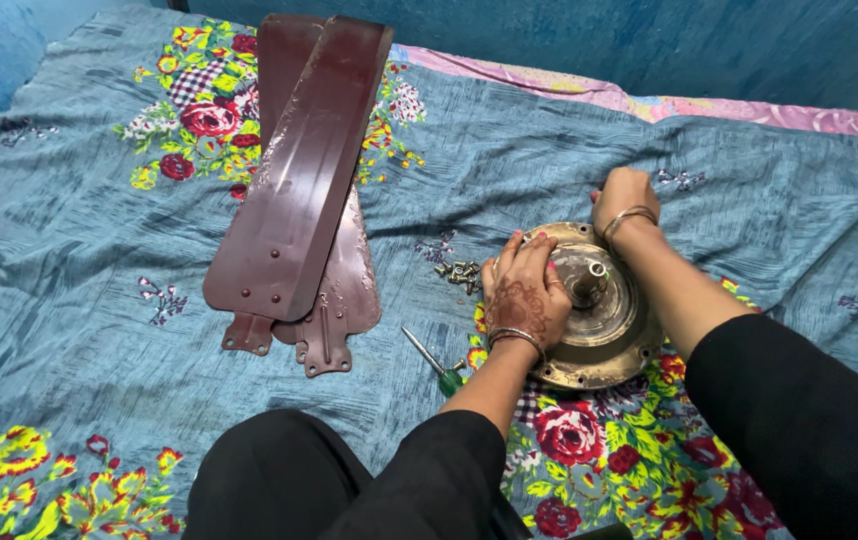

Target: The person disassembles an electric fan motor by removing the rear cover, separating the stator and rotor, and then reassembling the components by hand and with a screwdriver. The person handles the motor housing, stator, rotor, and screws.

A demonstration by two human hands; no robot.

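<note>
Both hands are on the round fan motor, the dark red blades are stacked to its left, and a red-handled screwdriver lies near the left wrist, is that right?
Not quite. In the head view the screwdriver has a green handle, not red. The rest holds: left hand and right hand rest on the fan motor, with the dark red blades stacked to its left.

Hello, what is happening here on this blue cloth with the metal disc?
A person sits on a blue flowered cloth and has both hands on a round brass-coloured fan motor housing. The left hand lies flat on its top, and the right hand grips its far edge. Two dark red fan blades lie stacked to the left, apart from the housing. A green-handled screwdriver and a small heap of screws lie beside the housing.
</note>
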